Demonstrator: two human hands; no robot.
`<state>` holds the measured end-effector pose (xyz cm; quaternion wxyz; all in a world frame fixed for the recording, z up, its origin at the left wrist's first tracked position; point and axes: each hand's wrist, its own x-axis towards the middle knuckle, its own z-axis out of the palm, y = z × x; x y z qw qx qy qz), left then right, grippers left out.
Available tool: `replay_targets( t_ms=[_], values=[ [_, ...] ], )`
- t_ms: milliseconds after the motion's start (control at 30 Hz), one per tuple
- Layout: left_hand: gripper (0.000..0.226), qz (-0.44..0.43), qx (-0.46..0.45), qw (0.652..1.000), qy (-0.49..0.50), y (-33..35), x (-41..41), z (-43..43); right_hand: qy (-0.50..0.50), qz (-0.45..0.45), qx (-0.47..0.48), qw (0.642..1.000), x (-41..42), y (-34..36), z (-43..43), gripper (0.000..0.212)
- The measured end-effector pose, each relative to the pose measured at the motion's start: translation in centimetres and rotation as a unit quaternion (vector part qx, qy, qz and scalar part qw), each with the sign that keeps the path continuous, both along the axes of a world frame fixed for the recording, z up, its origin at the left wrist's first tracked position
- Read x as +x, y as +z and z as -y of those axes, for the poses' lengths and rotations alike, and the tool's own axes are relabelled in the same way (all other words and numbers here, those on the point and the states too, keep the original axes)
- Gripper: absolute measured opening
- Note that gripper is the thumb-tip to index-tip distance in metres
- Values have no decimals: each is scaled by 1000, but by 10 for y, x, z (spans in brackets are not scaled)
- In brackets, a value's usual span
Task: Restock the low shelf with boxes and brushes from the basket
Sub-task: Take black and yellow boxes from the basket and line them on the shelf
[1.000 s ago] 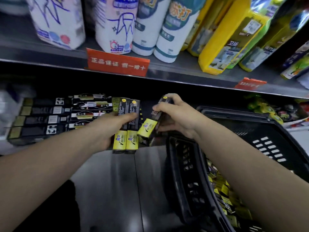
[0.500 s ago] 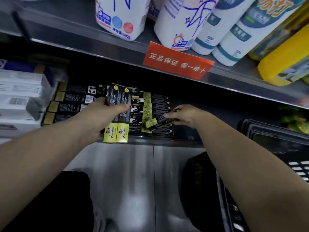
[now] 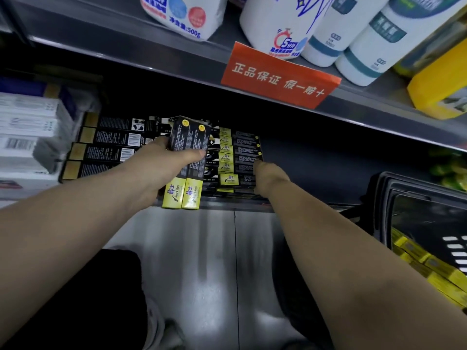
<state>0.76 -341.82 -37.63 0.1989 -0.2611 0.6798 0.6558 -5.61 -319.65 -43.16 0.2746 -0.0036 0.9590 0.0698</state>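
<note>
My left hand (image 3: pixel 154 170) grips two black boxes with yellow ends (image 3: pixel 188 162), held upright side by side in front of the low shelf (image 3: pixel 227 206). On that shelf lies a stack of matching black-and-yellow boxes (image 3: pixel 240 150). The nearest box (image 3: pixel 228 179) lies flat at the front of the stack. My right hand (image 3: pixel 269 179) is at its right end, fingers curled around it, fingertips hidden. The black basket (image 3: pixel 379 198) stands on the floor at the right and holds several more yellow-ended boxes (image 3: pixel 427 266).
Long black boxes with gold ends (image 3: pixel 106 147) fill the shelf left of the stack, and white boxes (image 3: pixel 25 127) lie further left. The shelf above carries white bottles (image 3: pixel 278 21) and a red sign (image 3: pixel 278 74). Dark shelf space opens right of the stack.
My right hand has laid its tilted box flat onto the front of the stack. My left hand still holds its two boxes, and the view has moved closer to the shelf.
</note>
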Motion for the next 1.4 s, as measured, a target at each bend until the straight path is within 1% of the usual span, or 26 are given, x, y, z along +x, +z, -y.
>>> replay_targets(
  t_ms=[133,233,300,400,467,533,600,633,667,700,733,767,800,833,867,900,933,1000,1067,1133,1200,1300,1333,1400],
  values=[
    [50,1,-15,1000,-11,-2,1,2,-29,-10,-14,999,4,-9,0,57],
    [62,-2,-10,1000,-10,0,0,2,-37,-5,-32,999,3,-10,-3,55],
    [60,-11,-14,1000,-13,2,1,1,-34,-5,-33,999,4,-11,-4,53],
    [61,-8,-14,1000,-19,2,1,0,-36,-4,-29,999,6,-12,-4,56],
    [50,-5,-11,1000,-26,4,2,0,-34,-8,-23,999,7,-12,-3,56],
    [38,1,5,1000,-31,6,3,0,-44,4,-24,999,8,-8,-1,60],
    [28,9,27,999,-33,8,4,0,-56,45,-15,997,9,0,3,74],
    [22,12,39,999,-33,8,4,0,-53,66,5,996,9,8,8,80],
    [19,14,50,998,-34,8,4,-1,-43,73,17,996,8,18,14,82],
    [18,16,60,997,-35,9,4,-1,-39,58,-14,997,7,28,22,75],
    [18,16,68,997,-37,9,5,-1,-54,28,-103,993,7,38,31,63],
    [19,16,76,996,-40,10,6,-1,-99,-1,-233,967,8,48,41,49],
    [20,15,84,995,-45,11,6,-2,-162,-12,-365,917,13,57,51,38],
    [22,15,94,994,-50,13,6,-3,-222,6,-466,856,19,66,60,31],
    [22,13,105,993,-56,15,7,-4,-268,42,-531,803,24,73,66,27],
    [22,9,115,992,-60,17,7,-5,-299,78,-568,763,28,76,67,28],
    [22,3,122,991,-63,18,6,-5,-314,104,-587,739,31,79,66,30],
    [26,-6,125,990,-65,20,5,-5,-317,131,-616,709,32,86,59,30],
    [28,-7,121,990,-73,21,6,-4,-306,149,-633,695,31,91,51,32],
    [29,-5,126,988,-87,21,7,-6,-282,163,-632,703,34,92,50,36],
    [29,-5,127,987,-97,21,8,-8,-273,154,-629,711,36,87,55,40],
    [30,-2,103,992,-79,20,6,-9,-288,92,-628,717,31,83,54,41],
    [31,0,91,994,-67,19,5,-8,-323,54,-628,706,27,81,49,40],
    [26,3,66,997,-49,16,5,-6,-435,-27,-607,664,18,75,33,40]
  ],
)
